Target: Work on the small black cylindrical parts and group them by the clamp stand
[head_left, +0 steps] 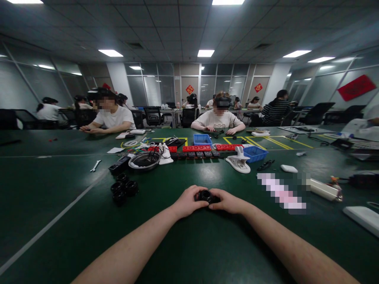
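Observation:
A black ring-shaped part (205,195) with a round opening on top is held between my two hands, low over the green table (189,244). My left hand (191,201) curls round its left side, thumb in front. From the right, my right hand (225,201) closes on it with thumb and fingers; a dark piece shows beside that thumb. Several similar black round parts (131,188) stand in a cluster to the left of my left hand.
Beyond my hands lie a metal-rimmed round dish (144,161), red racks (197,148), a white clip stand (239,160) and blue bins (255,154). A wrench (95,166) lies left; a white power bank (363,219) right. Two people sit across the table.

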A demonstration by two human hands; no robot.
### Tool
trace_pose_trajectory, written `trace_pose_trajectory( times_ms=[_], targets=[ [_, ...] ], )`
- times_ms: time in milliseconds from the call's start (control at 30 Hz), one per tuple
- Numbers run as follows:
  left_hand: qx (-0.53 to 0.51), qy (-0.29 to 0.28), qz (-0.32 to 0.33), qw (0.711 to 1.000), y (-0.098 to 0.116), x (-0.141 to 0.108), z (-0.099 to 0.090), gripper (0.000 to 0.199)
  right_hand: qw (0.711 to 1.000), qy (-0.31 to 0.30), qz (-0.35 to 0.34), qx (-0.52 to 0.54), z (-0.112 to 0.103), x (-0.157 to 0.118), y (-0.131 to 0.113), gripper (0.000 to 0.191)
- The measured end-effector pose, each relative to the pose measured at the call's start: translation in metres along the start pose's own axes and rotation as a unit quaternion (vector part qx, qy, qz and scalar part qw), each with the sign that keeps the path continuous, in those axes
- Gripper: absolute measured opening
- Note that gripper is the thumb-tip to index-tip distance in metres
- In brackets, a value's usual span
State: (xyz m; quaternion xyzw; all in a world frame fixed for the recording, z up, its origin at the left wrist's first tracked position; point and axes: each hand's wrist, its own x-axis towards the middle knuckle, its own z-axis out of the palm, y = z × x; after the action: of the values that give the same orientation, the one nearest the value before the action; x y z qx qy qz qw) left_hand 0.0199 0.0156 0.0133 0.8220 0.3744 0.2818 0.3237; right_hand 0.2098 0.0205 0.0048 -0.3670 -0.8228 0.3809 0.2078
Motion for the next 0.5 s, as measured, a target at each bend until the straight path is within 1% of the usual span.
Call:
trace_pose_trajectory(
  times_ms=[167,300,400,500],
  targets=[
    [-0.006,0.001,-0.007,1.0,0.003,-0.001,0.0,0.04,1.0,0.007,0.013,0.012,0.001,-0.001,-0.003,0.027],
    [-0.007,0.007,-0.004,1.0,0.003,-0.002,0.002,0.038,1.0,0.02,0.019,-0.01,0.003,-0.001,-0.003,0.031],
    [0.01,0.025,-0.017,0.999,0.002,-0.002,0.005,0.039,0.993,0.076,0.045,-0.081,0.011,0.001,0.0,0.034],
    [0.022,0.058,-0.039,0.997,0.002,-0.002,0.007,0.039,0.97,0.147,0.069,-0.183,0.023,0.004,0.0,0.035]
  ],
)
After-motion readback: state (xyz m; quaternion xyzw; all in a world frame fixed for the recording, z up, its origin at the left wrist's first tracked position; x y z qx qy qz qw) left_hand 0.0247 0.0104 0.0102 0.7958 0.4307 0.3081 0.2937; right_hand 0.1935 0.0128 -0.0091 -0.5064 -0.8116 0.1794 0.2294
